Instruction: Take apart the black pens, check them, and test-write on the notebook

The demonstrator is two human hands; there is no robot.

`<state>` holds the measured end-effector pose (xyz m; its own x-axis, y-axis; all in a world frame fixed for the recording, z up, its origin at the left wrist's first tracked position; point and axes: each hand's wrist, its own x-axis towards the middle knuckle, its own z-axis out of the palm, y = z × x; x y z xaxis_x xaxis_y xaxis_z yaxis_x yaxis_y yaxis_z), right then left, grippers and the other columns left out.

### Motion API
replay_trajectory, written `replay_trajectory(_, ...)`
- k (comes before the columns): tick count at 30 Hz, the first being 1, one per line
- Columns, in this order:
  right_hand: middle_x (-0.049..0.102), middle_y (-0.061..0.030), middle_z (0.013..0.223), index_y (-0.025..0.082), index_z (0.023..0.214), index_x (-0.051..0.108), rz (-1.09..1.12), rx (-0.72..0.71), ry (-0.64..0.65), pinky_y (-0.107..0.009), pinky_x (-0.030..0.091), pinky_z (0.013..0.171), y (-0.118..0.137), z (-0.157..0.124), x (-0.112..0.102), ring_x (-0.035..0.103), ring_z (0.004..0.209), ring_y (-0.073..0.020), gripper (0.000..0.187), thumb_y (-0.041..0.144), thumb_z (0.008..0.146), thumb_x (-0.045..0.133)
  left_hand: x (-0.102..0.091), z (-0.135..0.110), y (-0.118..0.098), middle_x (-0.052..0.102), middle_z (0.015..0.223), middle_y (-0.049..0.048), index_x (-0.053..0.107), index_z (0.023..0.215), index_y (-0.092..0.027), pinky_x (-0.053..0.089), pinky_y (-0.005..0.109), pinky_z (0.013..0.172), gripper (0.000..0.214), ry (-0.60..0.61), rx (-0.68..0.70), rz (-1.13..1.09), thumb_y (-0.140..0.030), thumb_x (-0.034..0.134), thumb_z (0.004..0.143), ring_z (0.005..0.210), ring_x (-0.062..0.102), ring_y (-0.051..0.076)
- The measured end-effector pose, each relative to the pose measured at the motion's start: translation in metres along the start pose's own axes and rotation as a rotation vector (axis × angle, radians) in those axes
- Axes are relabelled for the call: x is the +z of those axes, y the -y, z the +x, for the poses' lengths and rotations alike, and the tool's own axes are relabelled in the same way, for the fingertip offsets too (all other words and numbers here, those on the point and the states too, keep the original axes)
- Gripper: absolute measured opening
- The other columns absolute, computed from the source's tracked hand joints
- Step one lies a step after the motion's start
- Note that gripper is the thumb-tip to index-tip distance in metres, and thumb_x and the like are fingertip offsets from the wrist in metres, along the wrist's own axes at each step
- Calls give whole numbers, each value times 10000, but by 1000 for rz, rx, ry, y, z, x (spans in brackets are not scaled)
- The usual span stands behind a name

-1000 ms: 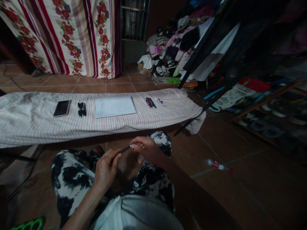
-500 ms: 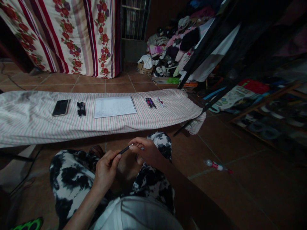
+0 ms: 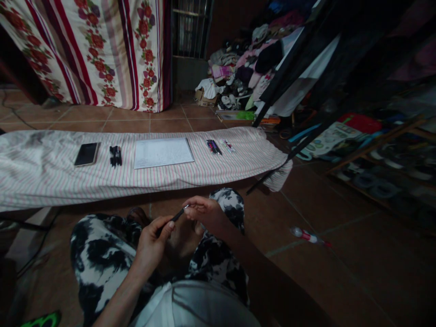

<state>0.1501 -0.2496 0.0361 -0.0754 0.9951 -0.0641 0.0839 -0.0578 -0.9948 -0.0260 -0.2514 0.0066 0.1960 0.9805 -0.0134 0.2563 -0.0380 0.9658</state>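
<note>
Over the last 1 second, I register a small change at the hands only. The left hand (image 3: 151, 243) has shifted its hold on the slim, dark, pen-like stick (image 3: 177, 214), and a length of the shaft now shows behind the thumb as well as ahead of it. A small bright end is exposed at the fingertips of the right hand (image 3: 208, 214), where the earlier view had it more covered. I judge this to be a handling adjustment: the stick is borne chiefly by the left hand, and the work is at its bright end.

Left hand state: thumb and forefinger pinch the shaft. Right hand state: fingers curled, thumb and forefinger at the bright end; the light is dim there, so I cannot tell whether they grip it or merely touch it.

Stick position: between the 2 hands, above the lap, on the near side of the white cloth with thin pink and grey stripes (image 3: 163, 177).

Items on the cloth, left to right: dark-screened phone (image 3: 86, 154), group of black pens (image 3: 115, 156), white spiral-bound pad (image 3: 163, 152), group of dark and coloured pens (image 3: 214, 146), small white pieces with coloured marks (image 3: 228, 146) (too small for me to identify). These 5 sets have kept their arrangement.
</note>
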Motion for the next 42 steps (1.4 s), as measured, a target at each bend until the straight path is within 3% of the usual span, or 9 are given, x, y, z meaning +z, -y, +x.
replay_trajectory(6,584,27,608,169,814,627,-28,-26,-37,-213,453,550,-4,1,3,553,566,-89,161,304,729,604,1,-1,7,633,645,10,709,870,-153,448,248,553,294,15,-49,-23,-378,567,746,560,540,128)
replay_trajectory(16,588,26,599,169,784,636,-35,-2,-80,-211,443,541,-4,0,3,544,552,-84,140,284,705,619,0,-3,1,667,752,40,708,860,-179,484,279,659,259,-42,104,108,-365,552,772,735,610,179)
replay_trajectory(23,606,20,619,175,824,643,22,0,-52,-222,456,557,-6,1,4,559,562,-92,197,332,707,627,2,-2,-3,649,668,24,706,814,-168,486,271,584,266,-63,82,63,-375,549,762,632,605,165)
replay_trajectory(36,612,10,614,187,753,624,14,7,-235,-239,471,576,-11,1,15,578,590,-119,159,337,702,611,4,-5,1,674,834,52,678,927,-197,493,290,729,268,-147,253,306,-354,478,842,800,637,188)
replay_trajectory(42,654,-11,699,192,748,646,1,-5,-214,-255,482,637,-9,0,14,607,677,-140,148,330,708,610,5,-5,-3,666,775,47,702,875,-189,488,274,678,290,-101,167,188,-393,506,810,764,627,190)
